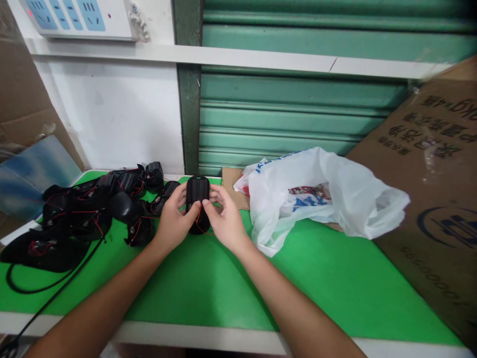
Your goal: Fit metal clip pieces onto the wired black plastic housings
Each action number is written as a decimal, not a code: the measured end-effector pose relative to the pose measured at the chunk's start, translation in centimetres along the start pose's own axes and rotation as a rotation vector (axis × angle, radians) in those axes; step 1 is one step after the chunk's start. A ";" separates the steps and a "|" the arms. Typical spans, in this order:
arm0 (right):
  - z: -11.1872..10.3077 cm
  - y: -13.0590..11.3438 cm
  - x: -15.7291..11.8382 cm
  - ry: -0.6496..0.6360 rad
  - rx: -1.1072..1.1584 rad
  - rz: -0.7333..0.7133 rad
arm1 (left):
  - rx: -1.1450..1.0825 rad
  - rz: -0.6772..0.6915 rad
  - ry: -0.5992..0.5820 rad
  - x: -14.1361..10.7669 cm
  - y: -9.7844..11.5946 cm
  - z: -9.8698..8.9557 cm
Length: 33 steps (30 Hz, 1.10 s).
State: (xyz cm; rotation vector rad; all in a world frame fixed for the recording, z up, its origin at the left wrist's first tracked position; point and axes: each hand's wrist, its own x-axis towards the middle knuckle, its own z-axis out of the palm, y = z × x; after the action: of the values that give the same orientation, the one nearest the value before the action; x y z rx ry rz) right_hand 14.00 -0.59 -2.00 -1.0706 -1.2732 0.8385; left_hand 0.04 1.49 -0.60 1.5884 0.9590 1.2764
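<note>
"Green tabletop [201,303], ribbed green shutter [298,94] behind. Any writing?"

"Carton [428,199] on the right has Chinese characters, a 'kg' bit and a blue logo. Plastic bag [316,199] has blue print, too crumpled to read."

"And the hands?"

"Forearms reach in from below. Left hand [175,219] and right hand [225,216] are part-curled, pinching a black plastic housing [198,191] between them over the tabletop, thumbs on its near face, just right of the wired black parts [122,205]."
</note>
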 end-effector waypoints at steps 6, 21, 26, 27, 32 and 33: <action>-0.1 -0.1 0.1 -0.026 0.010 0.004 | 0.002 0.003 0.013 0.0 0.1 -0.1; 0.0 -0.6 0.1 -0.042 0.011 0.000 | 0.031 -0.024 0.018 0.0 0.2 -0.2; 0.3 -0.5 0.1 -0.018 0.010 0.008 | 0.057 0.019 0.016 0.1 0.1 -0.2; 0.3 -0.5 0.1 -0.014 0.009 0.009 | 0.062 0.028 0.013 0.1 0.1 -0.2; 0.3 -0.3 0.0 -0.004 0.000 0.015 | 0.063 0.039 0.004 0.1 0.0 -0.2; 0.2 -0.3 0.0 -0.002 -0.001 0.013 | 0.059 0.034 0.004 0.0 0.0 -0.2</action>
State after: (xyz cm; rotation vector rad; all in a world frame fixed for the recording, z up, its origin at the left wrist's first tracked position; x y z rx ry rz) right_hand 13.76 -0.68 -1.72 -1.0796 -1.2696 0.8493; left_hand -0.13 1.56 -0.58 1.6551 0.9839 1.2855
